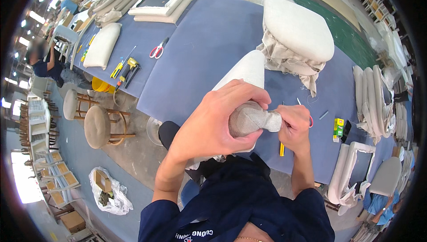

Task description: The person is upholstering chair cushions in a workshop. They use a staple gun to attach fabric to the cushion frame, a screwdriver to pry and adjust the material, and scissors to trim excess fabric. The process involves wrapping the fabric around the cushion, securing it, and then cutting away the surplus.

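Note:
A padded panel in off-white fabric (pixel 246 69) stands on end in front of my body, its near end toward me. My left hand (pixel 218 119) wraps round that end, thumb and fingers closed on either side of it. Between my hands the beige cover fabric (pixel 252 119) is drawn taut over the rounded end and bunched to the right. The bunched edge is gripped in my right hand (pixel 294 126), closed in a fist. Partly behind the right hand lie a yellow-handled tool (pixel 282 149) and a red-handled tool (pixel 311 122).
The blue-grey table (pixel 191 42) bears stacked cushions (pixel 298 28), scissors (pixel 157 51) and a staple gun (pixel 128 73). To the right are a yellow-green box (pixel 338 129) and upholstered frames (pixel 344 171). Stools (pixel 98 126) and a plastic bag (pixel 116 197) stand left. A co-worker (pixel 50 66) is far left.

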### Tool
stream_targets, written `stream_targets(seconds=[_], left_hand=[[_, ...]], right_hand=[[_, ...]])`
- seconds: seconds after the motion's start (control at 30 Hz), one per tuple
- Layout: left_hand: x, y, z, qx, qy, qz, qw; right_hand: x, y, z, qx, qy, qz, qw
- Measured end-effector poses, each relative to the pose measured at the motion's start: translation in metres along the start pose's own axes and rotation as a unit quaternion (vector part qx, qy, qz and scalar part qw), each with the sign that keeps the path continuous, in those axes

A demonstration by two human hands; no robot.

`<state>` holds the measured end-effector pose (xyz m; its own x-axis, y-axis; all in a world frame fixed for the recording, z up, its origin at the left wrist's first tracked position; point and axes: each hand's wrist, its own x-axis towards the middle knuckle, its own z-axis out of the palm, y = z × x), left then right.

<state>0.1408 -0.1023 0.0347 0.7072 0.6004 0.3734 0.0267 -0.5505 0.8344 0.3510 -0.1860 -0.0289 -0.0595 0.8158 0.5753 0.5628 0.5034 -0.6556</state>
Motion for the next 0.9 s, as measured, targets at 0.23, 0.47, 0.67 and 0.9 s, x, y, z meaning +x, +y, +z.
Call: stream_targets(seconds=[0.23,0.47,0.67,0.9], left_hand=[[-0.003,-0.005,-0.014,0.027,0.051,-0.035,0.998],[-0.111,-0.039,-0.003,0.326,0.245,-0.136,0.903],[-0.147,-0.058,-0.003,0.337,0.286,-0.196,0.875],[-0.146,-0.023,0.014,0.318,0.266,-0.222,0.883]], right_hand=[[0.026,0.001,0.004,0.022,0.002,0.019,1.000],[0.068,-0.001,0.024,0.023,-0.021,0.060,0.998],[0.069,0.024,0.030,-0.036,-0.003,0.050,0.998],[0.075,0.025,0.016,0.014,-0.019,0.074,0.997]])
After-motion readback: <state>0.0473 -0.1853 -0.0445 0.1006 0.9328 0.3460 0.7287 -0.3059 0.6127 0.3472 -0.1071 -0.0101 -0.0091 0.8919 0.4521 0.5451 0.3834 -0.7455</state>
